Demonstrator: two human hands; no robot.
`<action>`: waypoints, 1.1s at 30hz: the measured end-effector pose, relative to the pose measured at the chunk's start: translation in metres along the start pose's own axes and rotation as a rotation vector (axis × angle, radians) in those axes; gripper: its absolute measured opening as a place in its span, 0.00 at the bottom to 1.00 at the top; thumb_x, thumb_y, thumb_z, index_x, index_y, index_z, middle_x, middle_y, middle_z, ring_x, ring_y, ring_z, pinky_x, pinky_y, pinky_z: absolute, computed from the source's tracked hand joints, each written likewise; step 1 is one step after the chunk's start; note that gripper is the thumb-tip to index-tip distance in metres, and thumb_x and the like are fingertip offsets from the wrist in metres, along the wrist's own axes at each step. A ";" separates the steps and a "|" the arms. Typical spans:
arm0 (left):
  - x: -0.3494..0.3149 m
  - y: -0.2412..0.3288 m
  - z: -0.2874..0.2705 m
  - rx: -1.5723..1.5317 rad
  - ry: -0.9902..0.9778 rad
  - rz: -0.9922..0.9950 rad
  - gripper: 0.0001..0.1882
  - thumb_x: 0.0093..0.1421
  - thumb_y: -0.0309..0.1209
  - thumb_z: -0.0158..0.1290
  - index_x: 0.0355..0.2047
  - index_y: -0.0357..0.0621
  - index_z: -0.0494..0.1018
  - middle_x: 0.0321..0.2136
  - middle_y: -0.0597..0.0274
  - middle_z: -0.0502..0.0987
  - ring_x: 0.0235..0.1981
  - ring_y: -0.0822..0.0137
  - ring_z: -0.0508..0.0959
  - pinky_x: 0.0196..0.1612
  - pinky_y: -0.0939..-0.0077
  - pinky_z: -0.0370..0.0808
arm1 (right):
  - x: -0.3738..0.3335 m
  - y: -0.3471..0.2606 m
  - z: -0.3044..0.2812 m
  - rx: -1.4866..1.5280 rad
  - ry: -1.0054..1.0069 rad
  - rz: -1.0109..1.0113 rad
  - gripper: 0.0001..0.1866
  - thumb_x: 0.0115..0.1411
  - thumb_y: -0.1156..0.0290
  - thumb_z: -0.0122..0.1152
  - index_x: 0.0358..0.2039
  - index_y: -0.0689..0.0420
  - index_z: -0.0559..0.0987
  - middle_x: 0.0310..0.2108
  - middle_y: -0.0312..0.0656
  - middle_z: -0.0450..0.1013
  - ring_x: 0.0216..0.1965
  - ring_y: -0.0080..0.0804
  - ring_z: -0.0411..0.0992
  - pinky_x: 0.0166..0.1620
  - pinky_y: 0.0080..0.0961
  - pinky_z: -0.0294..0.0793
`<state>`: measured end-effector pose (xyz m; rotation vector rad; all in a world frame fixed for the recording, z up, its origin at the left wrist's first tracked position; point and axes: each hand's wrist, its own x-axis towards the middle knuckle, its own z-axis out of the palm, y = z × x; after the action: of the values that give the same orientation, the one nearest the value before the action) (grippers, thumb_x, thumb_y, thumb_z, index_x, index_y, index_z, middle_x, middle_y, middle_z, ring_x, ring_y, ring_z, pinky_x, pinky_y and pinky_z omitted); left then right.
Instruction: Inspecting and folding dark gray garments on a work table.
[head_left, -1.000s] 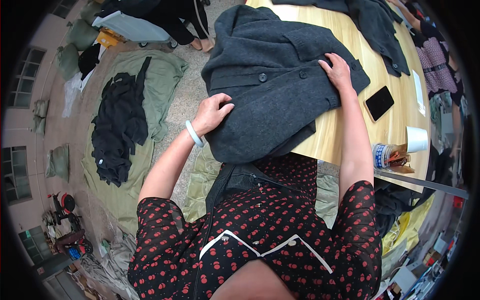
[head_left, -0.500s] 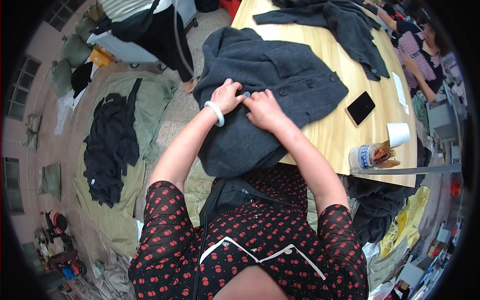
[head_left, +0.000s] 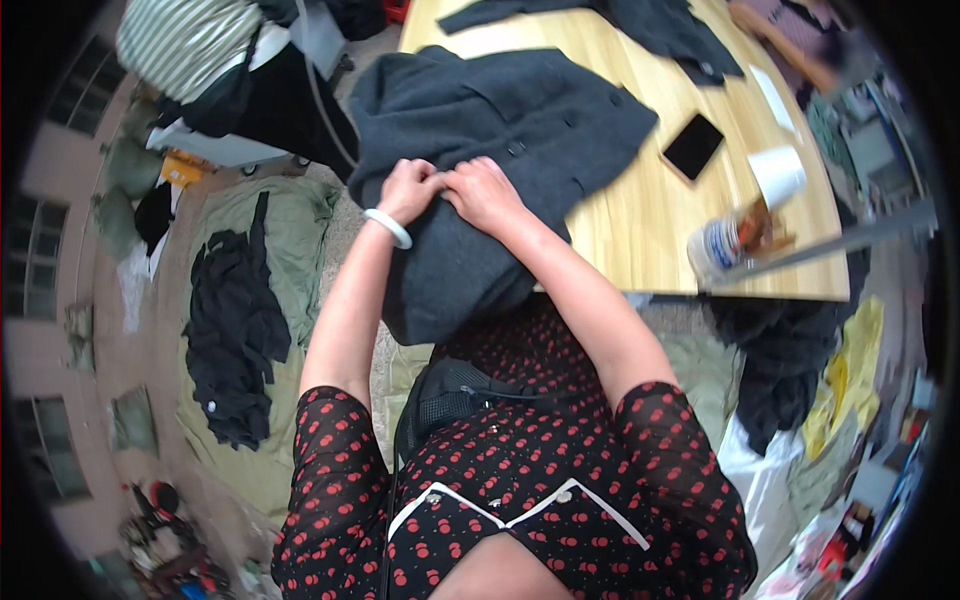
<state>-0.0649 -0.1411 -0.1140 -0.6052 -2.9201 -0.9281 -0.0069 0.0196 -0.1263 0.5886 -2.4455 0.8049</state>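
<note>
At the near left corner of the wooden table: both hands side by side, touching, on a dark grey coat. Left hand, white bangle on the wrist, fingers curled and pinching the cloth; right hand likewise closed on a fold. Forearms angled inward, elbows wide. Coat half on the tabletop, lower part hanging over the near edge. Bare wood to the right, then a black phone, a paper cup and a bottle.
</note>
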 end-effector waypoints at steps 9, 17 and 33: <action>0.013 -0.046 0.016 -0.219 -0.051 -0.084 0.16 0.60 0.33 0.52 0.44 0.36 0.75 0.33 0.60 0.80 0.33 0.75 0.76 0.39 0.80 0.72 | -0.013 -0.018 0.015 -0.065 -0.071 0.210 0.09 0.54 0.66 0.56 0.33 0.54 0.80 0.36 0.45 0.74 0.43 0.42 0.71 0.49 0.36 0.65; 0.012 -0.049 0.035 0.291 0.031 0.112 0.17 0.58 0.34 0.50 0.48 0.48 0.73 0.33 0.49 0.76 0.31 0.57 0.78 0.37 0.67 0.74 | -0.038 -0.020 0.001 0.105 0.279 0.281 0.06 0.52 0.72 0.51 0.26 0.57 0.77 0.31 0.48 0.72 0.39 0.45 0.70 0.45 0.37 0.70; -0.036 0.000 0.045 0.267 0.420 -0.046 0.10 0.59 0.32 0.47 0.39 0.50 0.77 0.39 0.54 0.73 0.41 0.53 0.73 0.47 0.64 0.70 | -0.030 -0.024 -0.005 0.206 0.264 0.222 0.07 0.53 0.73 0.49 0.28 0.57 0.78 0.29 0.46 0.74 0.36 0.47 0.72 0.41 0.40 0.72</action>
<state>-0.0275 -0.1290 -0.1554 -0.2860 -2.6182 -0.5655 0.0308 0.0125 -0.1293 0.2630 -2.2239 1.1559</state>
